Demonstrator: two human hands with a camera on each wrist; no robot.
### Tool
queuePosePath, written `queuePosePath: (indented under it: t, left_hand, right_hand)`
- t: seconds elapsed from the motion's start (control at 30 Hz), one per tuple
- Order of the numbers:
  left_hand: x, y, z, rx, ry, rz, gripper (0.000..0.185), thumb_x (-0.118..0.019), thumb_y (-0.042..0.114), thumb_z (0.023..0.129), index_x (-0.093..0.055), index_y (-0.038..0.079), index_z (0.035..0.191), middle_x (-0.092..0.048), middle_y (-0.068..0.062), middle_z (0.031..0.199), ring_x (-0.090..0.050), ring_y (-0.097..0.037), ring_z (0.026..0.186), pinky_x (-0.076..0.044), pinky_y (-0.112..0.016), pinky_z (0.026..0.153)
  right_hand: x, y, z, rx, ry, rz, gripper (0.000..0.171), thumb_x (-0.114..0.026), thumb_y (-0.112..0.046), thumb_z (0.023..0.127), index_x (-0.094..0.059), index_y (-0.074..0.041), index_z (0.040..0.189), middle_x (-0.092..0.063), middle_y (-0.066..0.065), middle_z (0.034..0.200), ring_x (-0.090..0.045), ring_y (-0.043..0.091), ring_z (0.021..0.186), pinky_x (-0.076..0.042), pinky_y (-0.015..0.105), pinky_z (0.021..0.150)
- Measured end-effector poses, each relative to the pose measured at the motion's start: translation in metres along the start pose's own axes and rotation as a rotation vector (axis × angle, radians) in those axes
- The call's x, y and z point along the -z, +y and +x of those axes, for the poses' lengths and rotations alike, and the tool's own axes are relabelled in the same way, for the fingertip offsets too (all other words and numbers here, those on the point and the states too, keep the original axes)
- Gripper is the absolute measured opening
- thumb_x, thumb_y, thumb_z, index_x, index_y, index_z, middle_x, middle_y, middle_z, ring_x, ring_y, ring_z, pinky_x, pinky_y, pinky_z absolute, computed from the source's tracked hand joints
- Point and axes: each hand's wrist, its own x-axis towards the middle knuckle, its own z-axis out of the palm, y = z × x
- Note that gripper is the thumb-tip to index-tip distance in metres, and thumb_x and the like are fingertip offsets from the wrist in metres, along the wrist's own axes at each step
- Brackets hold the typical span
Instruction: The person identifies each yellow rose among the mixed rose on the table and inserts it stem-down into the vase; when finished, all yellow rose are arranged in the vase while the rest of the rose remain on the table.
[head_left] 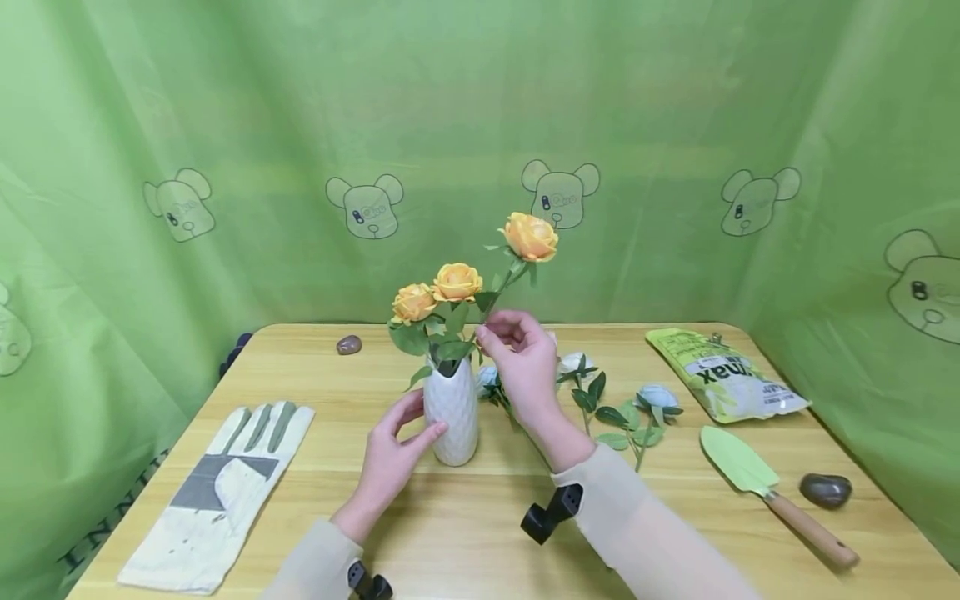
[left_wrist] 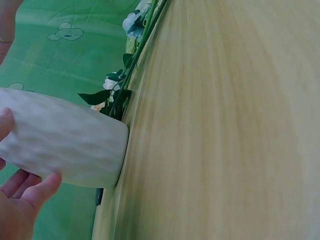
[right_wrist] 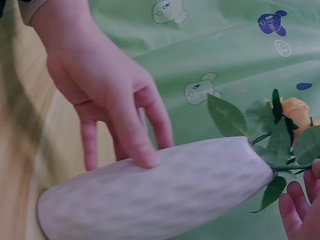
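In the middle of the frame, the left hand (head_left: 401, 446) curls its fingers round the white vase (head_left: 452, 421) on the worktop (head_left: 337, 437), and the right hand (head_left: 527, 367) pinches the stem (right_wrist: 288, 167) of the highest orange rose (head_left: 531, 237), seemingly dipping inside.

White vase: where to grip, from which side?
Likely mid-body, wrapped from the left, as the left hand holds it: the white vase stands upright and narrow, leaves crowd its mouth, and the right hand pinches a rose stem above.

Pale beige sleeves (head_left: 645, 521) with black wrist cameras (head_left: 560, 508) end at bare hands (head_left: 531, 367).
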Motion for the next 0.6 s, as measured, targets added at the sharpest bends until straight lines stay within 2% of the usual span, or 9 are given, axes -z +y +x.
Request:
queuePosePath:
  t: [0.23,0.43,0.6]
  left_hand:
    - [0.000,-0.001,-0.001,-0.003,-0.005,0.005,0.051,-0.072,0.010,0.081,-0.053,0.003,0.127,-0.057,-0.014,0.122,-0.054,-0.029,0.111,-0.054,-0.035,0.084]
    - [0.000,-0.001,-0.001,-0.001,0.002,0.005,0.050,-0.072,0.009,0.081,-0.053,0.003,0.127,-0.058,-0.014,0.121,-0.054,-0.028,0.110,-0.054,-0.028,0.082]
    - [0.000,-0.001,-0.001,-0.008,0.004,-0.002,0.050,-0.072,0.007,0.081,-0.053,0.002,0.127,-0.058,-0.015,0.120,-0.054,-0.029,0.110,-0.054,-0.028,0.082]
  right_hand:
    - [0.011,0.008,-0.013,-0.017,0.012,-0.053,0.021,-0.070,0.000,0.080,-0.061,0.007,0.099,-0.064,0.017,0.093,-0.059,0.015,0.080,-0.053,0.020,0.071]
    - [0.021,-0.002,-0.022,-0.033,-0.008,-0.048,0.020,-0.067,0.005,0.081,-0.060,0.012,0.099,-0.061,0.023,0.093,-0.058,0.014,0.078,-0.053,0.019,0.070]
    - [0.039,0.020,-0.027,-0.098,-0.030,-0.031,0.019,-0.068,0.002,0.082,-0.061,0.008,0.099,-0.063,0.017,0.091,-0.061,0.018,0.077,-0.056,0.024,0.068]
